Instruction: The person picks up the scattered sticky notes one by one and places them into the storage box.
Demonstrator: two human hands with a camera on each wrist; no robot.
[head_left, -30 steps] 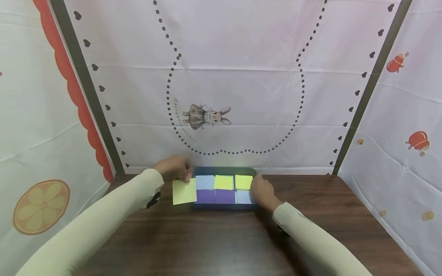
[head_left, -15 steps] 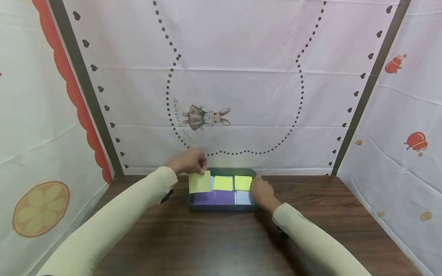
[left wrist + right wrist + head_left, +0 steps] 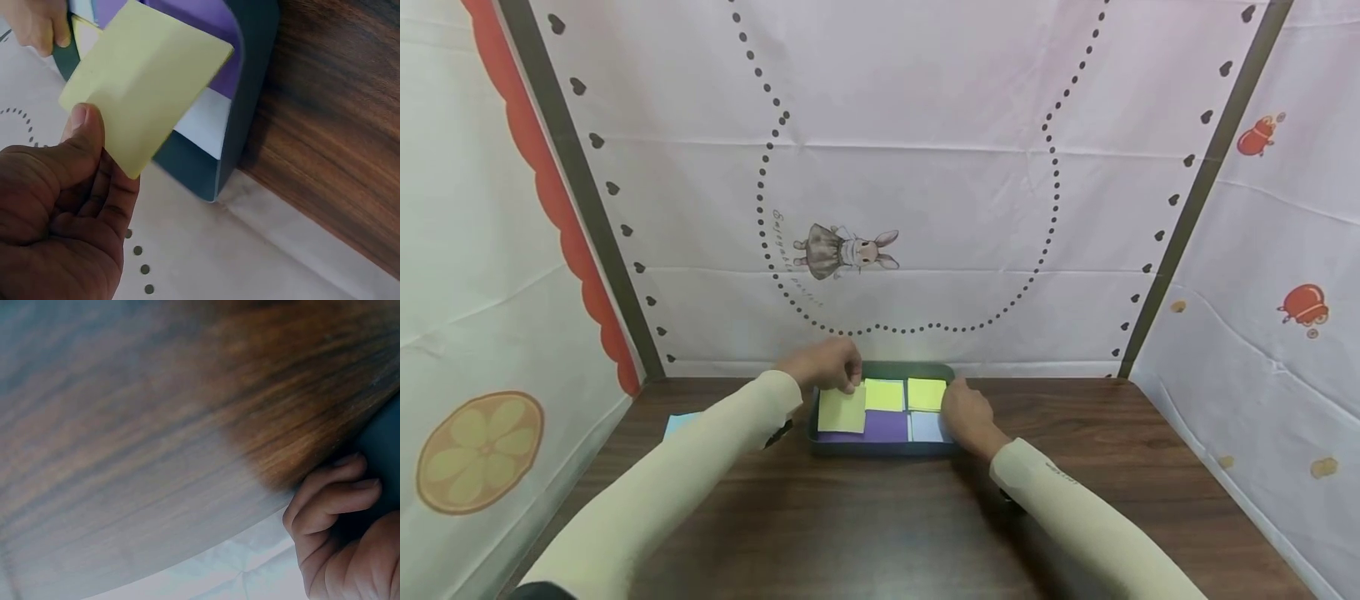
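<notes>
A dark green tray (image 3: pixel 880 449) stands on the table against the back cloth, with purple notes (image 3: pixel 886 426), pale blue notes (image 3: pixel 929 427) and yellow notes (image 3: pixel 927 394) laid in two rows. Above its left end, my left hand (image 3: pixel 829 365) pinches a pale yellow sticky note (image 3: pixel 147 84) by one edge between thumb and fingers. The note hides part of what lies below it; a pale blue note (image 3: pixel 203 122) shows beneath in the left wrist view. My right hand (image 3: pixel 967 414) grips the tray's right end, its fingers (image 3: pixel 334 503) curled against the dark wall.
A light blue sheet (image 3: pixel 679 423) lies on the brown table (image 3: pixel 850 533) at the left, partly behind my left sleeve. Printed white cloth (image 3: pixel 917 208) hangs at the back and both sides, close behind the tray.
My left hand has carried the yellow note rightward, from beside the tray to over its left end. The light blue sheet has come into view behind the left sleeve. My right hand stays put.
</notes>
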